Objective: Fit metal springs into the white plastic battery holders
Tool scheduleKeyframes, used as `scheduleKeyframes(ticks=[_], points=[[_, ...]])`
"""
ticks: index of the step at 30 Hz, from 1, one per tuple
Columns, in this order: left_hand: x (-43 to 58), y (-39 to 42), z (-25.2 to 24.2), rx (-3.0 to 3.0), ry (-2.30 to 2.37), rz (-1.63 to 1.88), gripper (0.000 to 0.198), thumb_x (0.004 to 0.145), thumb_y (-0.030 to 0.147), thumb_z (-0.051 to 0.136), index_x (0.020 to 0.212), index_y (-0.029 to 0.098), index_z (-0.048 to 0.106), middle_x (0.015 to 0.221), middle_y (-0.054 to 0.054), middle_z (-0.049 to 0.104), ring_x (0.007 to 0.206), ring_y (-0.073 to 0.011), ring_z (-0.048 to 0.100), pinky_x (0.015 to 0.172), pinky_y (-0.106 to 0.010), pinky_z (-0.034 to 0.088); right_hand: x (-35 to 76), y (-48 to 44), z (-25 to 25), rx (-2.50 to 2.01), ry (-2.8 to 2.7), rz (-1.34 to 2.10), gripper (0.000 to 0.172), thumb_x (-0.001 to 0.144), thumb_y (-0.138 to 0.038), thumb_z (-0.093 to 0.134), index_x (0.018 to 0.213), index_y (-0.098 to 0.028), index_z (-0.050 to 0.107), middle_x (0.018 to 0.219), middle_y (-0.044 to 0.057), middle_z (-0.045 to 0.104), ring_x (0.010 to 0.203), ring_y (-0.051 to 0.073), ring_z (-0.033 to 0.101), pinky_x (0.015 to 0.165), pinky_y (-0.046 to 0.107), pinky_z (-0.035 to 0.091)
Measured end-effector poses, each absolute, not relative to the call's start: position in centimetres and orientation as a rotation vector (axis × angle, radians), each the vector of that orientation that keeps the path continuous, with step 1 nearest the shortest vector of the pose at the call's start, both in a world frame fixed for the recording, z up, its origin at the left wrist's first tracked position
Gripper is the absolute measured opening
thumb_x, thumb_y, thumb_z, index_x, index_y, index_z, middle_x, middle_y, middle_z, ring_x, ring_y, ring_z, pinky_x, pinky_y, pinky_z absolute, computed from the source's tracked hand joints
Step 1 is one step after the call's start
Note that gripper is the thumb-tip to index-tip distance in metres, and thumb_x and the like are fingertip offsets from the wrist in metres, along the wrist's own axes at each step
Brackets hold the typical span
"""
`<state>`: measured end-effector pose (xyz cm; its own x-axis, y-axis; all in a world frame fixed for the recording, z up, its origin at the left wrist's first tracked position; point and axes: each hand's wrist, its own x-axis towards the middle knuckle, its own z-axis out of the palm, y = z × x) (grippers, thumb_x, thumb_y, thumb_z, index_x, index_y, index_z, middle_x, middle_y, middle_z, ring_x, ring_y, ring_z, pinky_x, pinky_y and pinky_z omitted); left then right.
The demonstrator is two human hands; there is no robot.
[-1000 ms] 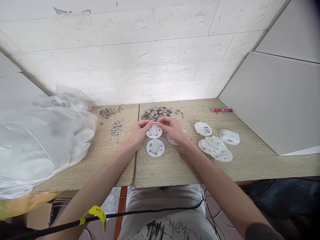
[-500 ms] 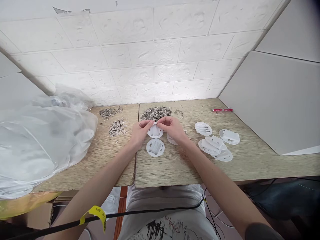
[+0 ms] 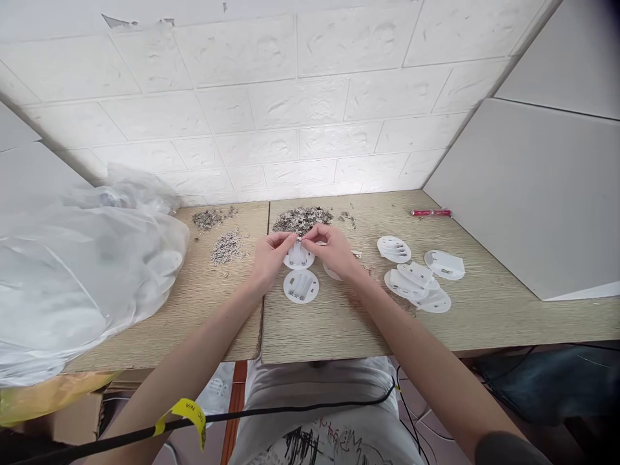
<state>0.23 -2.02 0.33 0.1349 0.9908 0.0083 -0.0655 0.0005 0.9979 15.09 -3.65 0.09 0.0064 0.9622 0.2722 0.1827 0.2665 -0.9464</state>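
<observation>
A round white plastic battery holder [image 3: 298, 258] with slots is pinched at its far edge between my two hands. My left hand [image 3: 271, 257] closes thumb and forefinger on the left of that edge. From the right, the closed fingertips of my right hand [image 3: 334, 250] meet there too, and a tiny metal-looking bit shows between the tips, too small to make out. Just below lies a second round battery holder [image 3: 301, 287], flat on the table. Another white disc [image 3: 332, 271] is partly hidden under my right hand.
Behind my hands is a heap of small metal pieces [image 3: 303, 219]. Two smaller piles [image 3: 227, 248] lie to the left, beside a big clear plastic bag [image 3: 87, 271]. Several white holders [image 3: 416, 284] overlap at right. A red stick-like item [image 3: 431, 213] rests near the grey panel [image 3: 542, 194].
The held battery holder has shifted slightly left and towards me, and its tilt differs a little. My right fingers have moved slightly with it; the other things stay put.
</observation>
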Motion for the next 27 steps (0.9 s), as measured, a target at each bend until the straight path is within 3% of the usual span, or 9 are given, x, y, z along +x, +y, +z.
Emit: scheduleKeyframes(ticks=[11,17,27], points=[[0.11,-2.31,0.1,1.349,0.974,1.079,0.032,0.064,0.039,0.078,0.085,0.015,0.072,0.081,-0.007,0.071,0.071,-0.0167,0.064,0.063,-0.029,0.052,15.07,-3.79,0.53,-1.099,-1.04,1.329,0.025,0.057,-0.027,0.076,0.071,-0.019,0.056,0.064,-0.003,0.059,0.055,0.011,0.053,0.051,0.025,0.042],[0.25,-2.35,0.25,1.339,1.002,1.072,0.033,0.063,0.038,0.078,0.086,0.015,0.073,0.084,-0.007,0.072,0.072,-0.0169,0.064,0.065,-0.029,0.052,15.28,-3.68,0.48,-1.014,-0.986,1.378,0.026,0.053,-0.02,0.077,0.07,-0.019,0.057,0.066,-0.004,0.06,0.059,0.011,0.056,0.057,0.026,0.044],[-0.38,-2.0,0.45,1.292,1.002,1.008,0.035,0.063,0.038,0.078,0.087,0.014,0.072,0.082,-0.008,0.071,0.072,-0.0177,0.064,0.066,-0.031,0.05,15.3,-3.89,0.71,-0.994,-1.024,1.381,0.025,0.058,-0.027,0.081,0.076,-0.018,0.065,0.072,-0.001,0.066,0.069,0.013,0.061,0.069,0.029,0.051]])
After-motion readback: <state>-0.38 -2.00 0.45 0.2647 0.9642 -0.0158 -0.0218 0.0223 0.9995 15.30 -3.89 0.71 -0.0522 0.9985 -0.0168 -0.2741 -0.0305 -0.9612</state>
